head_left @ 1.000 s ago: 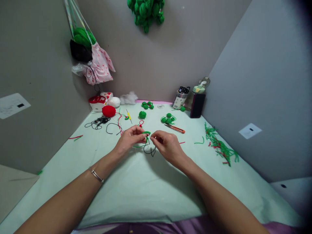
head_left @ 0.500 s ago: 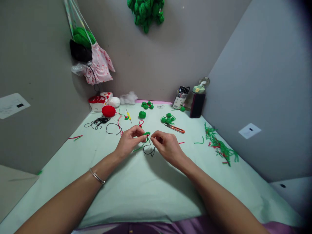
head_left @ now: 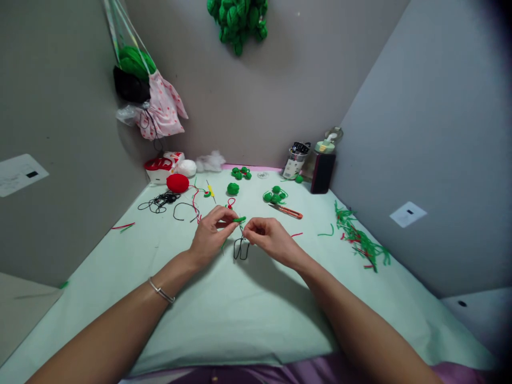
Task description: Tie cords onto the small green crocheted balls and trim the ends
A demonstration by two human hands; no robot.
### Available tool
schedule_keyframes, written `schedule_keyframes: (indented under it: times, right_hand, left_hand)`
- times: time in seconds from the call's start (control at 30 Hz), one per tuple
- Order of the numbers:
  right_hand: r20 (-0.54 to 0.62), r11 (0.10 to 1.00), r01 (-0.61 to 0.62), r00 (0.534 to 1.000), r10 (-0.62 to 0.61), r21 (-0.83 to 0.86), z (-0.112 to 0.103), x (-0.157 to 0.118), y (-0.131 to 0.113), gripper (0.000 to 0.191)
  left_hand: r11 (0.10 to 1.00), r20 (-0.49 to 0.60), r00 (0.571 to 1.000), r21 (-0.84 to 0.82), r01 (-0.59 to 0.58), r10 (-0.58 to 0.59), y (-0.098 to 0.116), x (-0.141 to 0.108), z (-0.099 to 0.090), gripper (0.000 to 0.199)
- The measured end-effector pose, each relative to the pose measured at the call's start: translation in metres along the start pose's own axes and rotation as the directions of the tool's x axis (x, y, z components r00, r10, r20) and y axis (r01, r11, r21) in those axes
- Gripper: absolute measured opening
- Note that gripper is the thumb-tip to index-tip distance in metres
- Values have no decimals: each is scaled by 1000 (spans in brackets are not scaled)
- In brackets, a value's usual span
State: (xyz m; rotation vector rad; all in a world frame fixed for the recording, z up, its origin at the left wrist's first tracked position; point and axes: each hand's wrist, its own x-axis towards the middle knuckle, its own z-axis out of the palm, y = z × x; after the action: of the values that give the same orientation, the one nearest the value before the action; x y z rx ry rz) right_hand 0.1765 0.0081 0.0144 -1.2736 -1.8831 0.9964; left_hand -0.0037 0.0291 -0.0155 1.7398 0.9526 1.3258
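**Green piece in hand: apparently unfinished**

Location: centre of frame. Left hand: fingers closed on the green edge. Right hand: fingertips pinched together; whether they grip the black thread cannot be told. Judged complete: hanging green cluster, top centre. Judged remaining: slack thread loops below the piece, unsecured.

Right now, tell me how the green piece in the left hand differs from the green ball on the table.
The green piece is pinched in the left hand, while the green ball rests on the table. The green piece shows as a narrow strip, partly hidden by fingers; the green ball looks rounded. Both are green.
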Motion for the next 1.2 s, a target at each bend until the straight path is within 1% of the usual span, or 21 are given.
schedule_keyframes:
  times: [0.07,0.13,0.17,0.2,0.23,0.33,0.37,0.4,0.47,0.53,0.6,0.67,0.73,0.83,0.87,0.93,1.0,1.03,1.1,1.17,1.2]
  right_hand:
    - [-66,1000,6,998,-5,13,-1,2,1,22]
    - [-199,999,33,980,-29,14,-4,4,1,24]
    - [-239,999,45,970,-38,26,-6,5,2,23]
    - [-240,997,50,970,-35,59,-8,6,2,23]
    - [-208,993,41,978,-17,113,-10,6,3,24]
    - [-31,951,-57,997,70,303,-14,8,5,23]
    - [-10,931,-87,995,97,353,-15,9,7,21]
    - [-21,912,-105,992,124,396,-16,10,8,18]
    - [-103,868,-116,977,188,483,-18,12,11,13]
    - [-179,788,-114,945,274,606,-21,15,13,14]
    - [-166,680,-116,928,335,724,-24,16,13,19]
    - [-111,605,-120,937,331,787,-27,16,13,23]
    - [-107,597,-116,940,324,794,-27,16,15,23]
    - [-178,602,-122,893,413,789,-25,17,19,21]
    - [-162,598,-142,890,426,789,-24,17,20,21]
    - [-34,605,-211,930,367,768,-20,15,17,24]
    - [94,651,-242,963,254,720,-13,12,11,23]
    - [121,675,-237,969,215,699,-11,11,9,22]
    - [96,697,-207,976,195,687,-8,10,8,20]
    - [17,663,-187,967,254,725,-12,13,15,18]
    - [-41,632,-171,951,306,756,-17,16,19,17]
  left_hand:
    - [1000,-1,1000,-13,-5,5,-1,0,0,6]
    - [999,12,1000,-50,11,-10,0,-1,1,6]
    - [997,28,999,-78,28,-26,1,-1,2,5]
    - [993,54,998,-109,50,-44,2,-1,2,5]
    - [988,81,995,-136,69,-59,3,-1,3,5]
    - [975,155,985,-193,110,-81,6,0,3,6]
    - [970,183,979,-205,128,-91,6,0,3,6]
    - [965,216,971,-214,154,-108,6,1,2,7]
    - [947,278,948,-232,222,-154,6,2,0,9]
    - [924,333,924,-261,281,-187,5,3,-2,11]
    - [898,384,903,-301,320,-193,4,4,-2,12]
    - [880,433,882,-324,346,-188,3,3,-2,13]
    - [876,435,878,-325,357,-197,3,3,-1,14]
    - [876,349,909,-333,347,-228,3,4,-1,13]
    - [876,315,919,-340,342,-237,3,5,-2,13]
    - [877,275,930,-347,333,-244,3,6,-3,12]
    - [882,281,931,-344,323,-232,1,6,-4,13]
    - [885,296,929,-339,319,-222,0,6,-4,13]
    - [888,340,918,-332,319,-204,-2,5,-4,14]
    - [884,403,895,-325,337,-193,-2,4,-3,14]
    - [881,433,881,-321,348,-190,-1,4,-3,14]
